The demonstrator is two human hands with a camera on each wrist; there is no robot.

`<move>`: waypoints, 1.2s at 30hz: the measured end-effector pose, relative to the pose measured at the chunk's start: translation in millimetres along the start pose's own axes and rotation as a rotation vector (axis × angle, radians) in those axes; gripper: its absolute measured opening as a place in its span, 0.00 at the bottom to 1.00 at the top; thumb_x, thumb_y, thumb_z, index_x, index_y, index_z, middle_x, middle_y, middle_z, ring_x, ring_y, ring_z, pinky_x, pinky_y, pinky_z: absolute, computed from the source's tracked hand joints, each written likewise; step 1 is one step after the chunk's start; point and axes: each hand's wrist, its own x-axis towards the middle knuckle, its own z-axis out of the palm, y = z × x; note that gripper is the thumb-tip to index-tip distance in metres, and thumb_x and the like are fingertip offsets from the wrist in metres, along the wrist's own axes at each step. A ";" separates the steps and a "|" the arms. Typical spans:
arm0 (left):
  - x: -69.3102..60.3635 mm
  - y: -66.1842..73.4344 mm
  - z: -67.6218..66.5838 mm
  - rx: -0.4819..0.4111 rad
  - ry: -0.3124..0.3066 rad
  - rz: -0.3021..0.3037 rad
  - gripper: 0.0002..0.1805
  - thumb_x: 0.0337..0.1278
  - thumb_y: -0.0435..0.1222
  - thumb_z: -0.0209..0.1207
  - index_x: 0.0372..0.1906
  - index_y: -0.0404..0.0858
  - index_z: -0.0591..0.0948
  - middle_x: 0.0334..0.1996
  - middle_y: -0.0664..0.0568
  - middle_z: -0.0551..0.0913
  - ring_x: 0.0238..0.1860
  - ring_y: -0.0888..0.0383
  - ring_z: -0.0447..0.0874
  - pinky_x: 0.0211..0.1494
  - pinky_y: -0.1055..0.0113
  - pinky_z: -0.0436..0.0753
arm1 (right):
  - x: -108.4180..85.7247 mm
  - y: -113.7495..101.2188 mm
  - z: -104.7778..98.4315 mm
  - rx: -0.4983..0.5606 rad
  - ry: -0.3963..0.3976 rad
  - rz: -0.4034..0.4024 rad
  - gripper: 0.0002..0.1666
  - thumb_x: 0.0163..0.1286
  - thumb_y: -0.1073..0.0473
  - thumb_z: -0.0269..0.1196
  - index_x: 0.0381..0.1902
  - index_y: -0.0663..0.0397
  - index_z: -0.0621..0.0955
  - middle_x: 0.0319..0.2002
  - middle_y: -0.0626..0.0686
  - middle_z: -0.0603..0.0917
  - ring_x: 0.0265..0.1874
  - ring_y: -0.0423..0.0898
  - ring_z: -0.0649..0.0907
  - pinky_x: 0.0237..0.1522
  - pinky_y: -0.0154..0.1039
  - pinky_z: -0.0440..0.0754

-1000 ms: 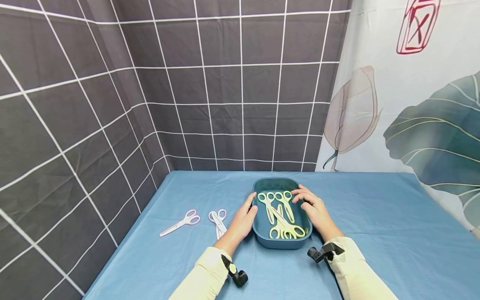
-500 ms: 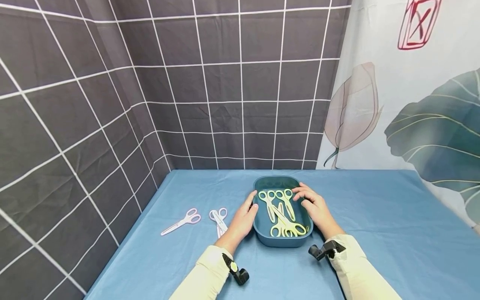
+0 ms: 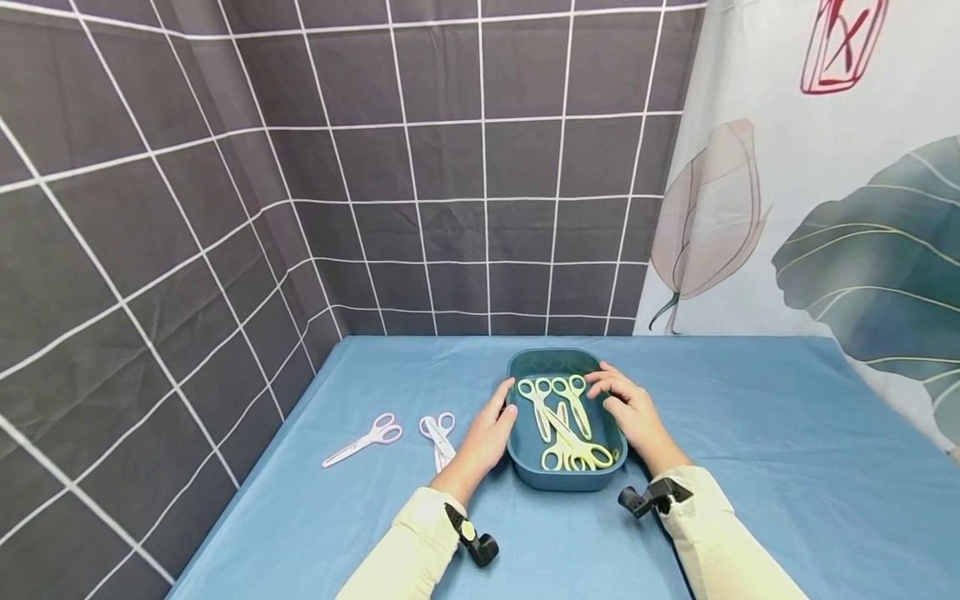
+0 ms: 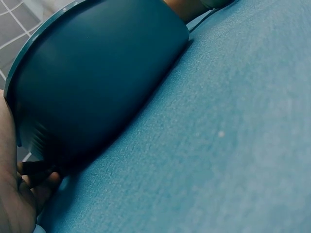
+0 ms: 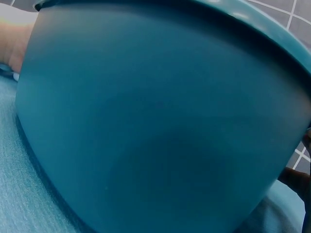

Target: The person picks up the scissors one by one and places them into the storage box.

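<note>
A dark teal plastic storage bin stands on the blue cloth, with several yellow-green scissors lying loosely in it, some crossed over each other. My left hand holds the bin's left side, thumb near the rim; in the left wrist view its fingers curl round the lower corner of the wall. On the opposite side my right hand grips the right rim, thumb and fingers bent over the edge. The right wrist view is mostly filled by the bin's outer wall, with a few dark fingers at its right edge.
Pale pink scissors lie on the cloth at left. More pink-and-white scissors lie beside the left wrist, partly hidden by it. A dark grid-patterned curtain hangs behind and to the left, a leaf-printed white one at right.
The head view has tilted slightly, so everything on the table appears a little higher. Both hands stay on the bin, and the scissors keep their places.
</note>
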 end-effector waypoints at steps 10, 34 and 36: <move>-0.4 -1.9 -1.6 0.016 -0.006 0.006 0.29 0.78 0.42 0.44 0.79 0.49 0.62 0.76 0.44 0.64 0.76 0.46 0.59 0.77 0.46 0.59 | -1.6 -40.1 -0.2 0.016 -0.008 -0.010 0.14 0.60 0.83 0.50 0.33 0.71 0.82 0.52 0.74 0.81 0.69 0.75 0.64 0.65 0.20 0.58; 4.0 20.7 -31.5 0.402 -0.025 0.084 0.25 0.77 0.42 0.47 0.71 0.40 0.74 0.62 0.42 0.80 0.64 0.44 0.77 0.67 0.47 0.74 | -0.4 -20.3 0.7 0.000 0.005 0.003 0.15 0.60 0.83 0.50 0.34 0.70 0.82 0.53 0.70 0.82 0.71 0.71 0.64 0.65 0.20 0.56; 5.0 21.7 -39.2 0.441 -0.015 0.067 0.24 0.75 0.42 0.49 0.69 0.39 0.75 0.61 0.41 0.81 0.64 0.43 0.77 0.67 0.47 0.74 | 0.3 -10.3 0.7 -0.005 0.006 0.003 0.16 0.61 0.82 0.50 0.34 0.68 0.83 0.54 0.68 0.83 0.71 0.69 0.64 0.66 0.20 0.56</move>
